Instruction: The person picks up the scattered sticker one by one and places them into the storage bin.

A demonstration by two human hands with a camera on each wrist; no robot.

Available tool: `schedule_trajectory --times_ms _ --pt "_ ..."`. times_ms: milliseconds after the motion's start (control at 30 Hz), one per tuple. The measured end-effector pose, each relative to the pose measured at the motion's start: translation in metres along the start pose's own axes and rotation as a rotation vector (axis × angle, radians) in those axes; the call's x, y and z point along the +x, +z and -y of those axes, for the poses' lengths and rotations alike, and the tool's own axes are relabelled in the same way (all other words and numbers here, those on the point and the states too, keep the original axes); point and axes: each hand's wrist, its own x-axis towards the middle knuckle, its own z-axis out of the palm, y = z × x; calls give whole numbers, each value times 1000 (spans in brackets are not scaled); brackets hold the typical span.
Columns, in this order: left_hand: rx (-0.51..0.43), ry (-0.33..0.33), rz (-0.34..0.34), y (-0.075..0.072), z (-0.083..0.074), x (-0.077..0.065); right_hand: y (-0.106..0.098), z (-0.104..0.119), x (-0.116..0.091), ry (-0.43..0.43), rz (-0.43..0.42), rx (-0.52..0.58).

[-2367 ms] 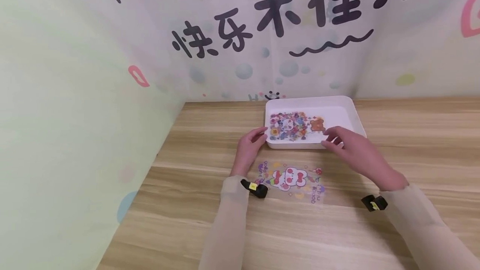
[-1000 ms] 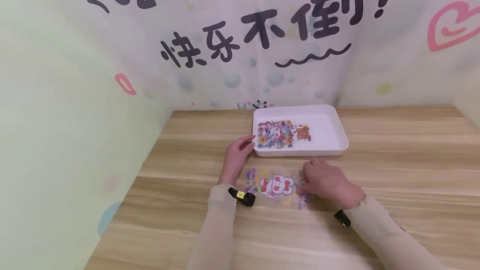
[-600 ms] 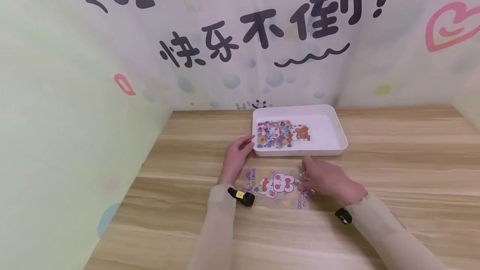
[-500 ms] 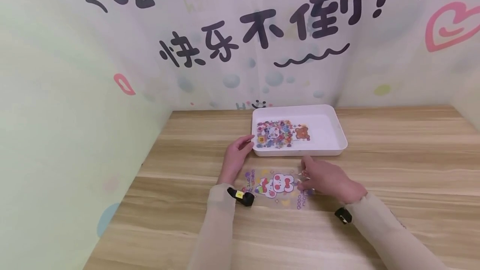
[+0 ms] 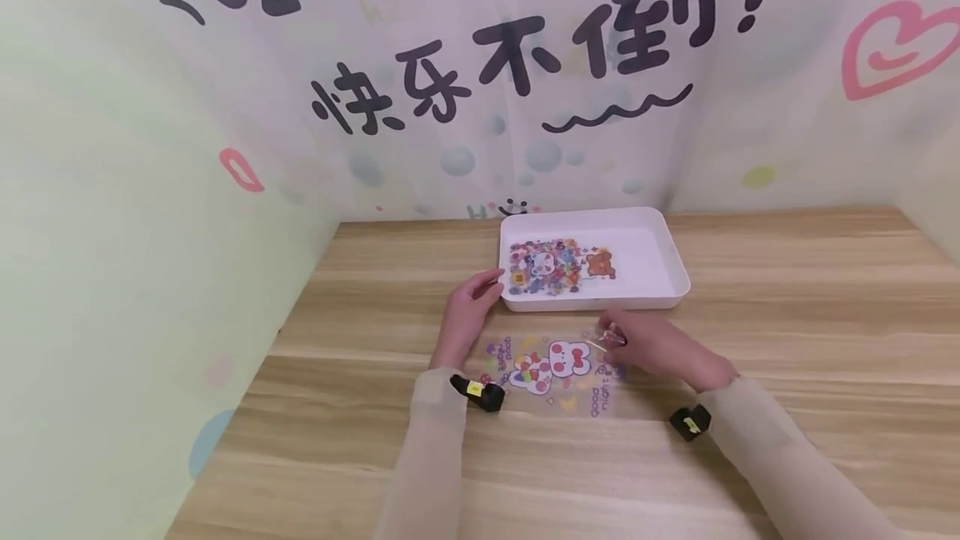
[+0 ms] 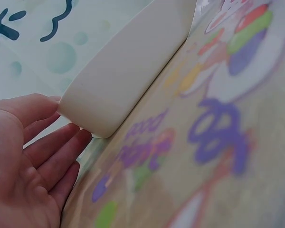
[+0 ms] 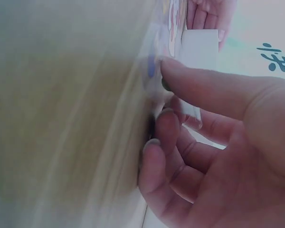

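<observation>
A clear plastic bag printed with a bunny and "good night" lies on the table in front of the white tray. My right hand grips its right end between curled fingers and thumb; that end is bent up off the table. In the right wrist view a clear edge of the bag shows between the thumb and the fingers. My left hand rests its fingertips against the tray's left front corner, with the palm visible in the left wrist view. A cluster of small colourful printed pieces lies in the tray's left half.
Beside the cluster, a clear piece with a brown bear print lies in the tray. A printed white wall cloth stands behind the wooden table, and a pale wall borders it on the left.
My right hand has come down from the tray onto the bag's right end. That end now bends upward, and the bunny print has distorted. My left hand stays at the tray's corner.
</observation>
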Motion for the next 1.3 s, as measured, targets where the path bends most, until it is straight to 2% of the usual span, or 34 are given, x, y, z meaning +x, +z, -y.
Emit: schedule_trajectory --times_ms 200,400,733,1133,1300 --pt "-8 10 13 0 -1 -1 0 -2 -1 -2 16 67" --pt "-16 13 19 1 -1 -1 -1 -5 -1 45 30 105" --pt "-21 8 22 2 1 0 1 -10 0 57 40 105" --pt "10 15 3 -1 1 4 -6 -9 6 20 38 139" --pt "12 21 6 -1 0 4 -6 -10 6 44 33 145"
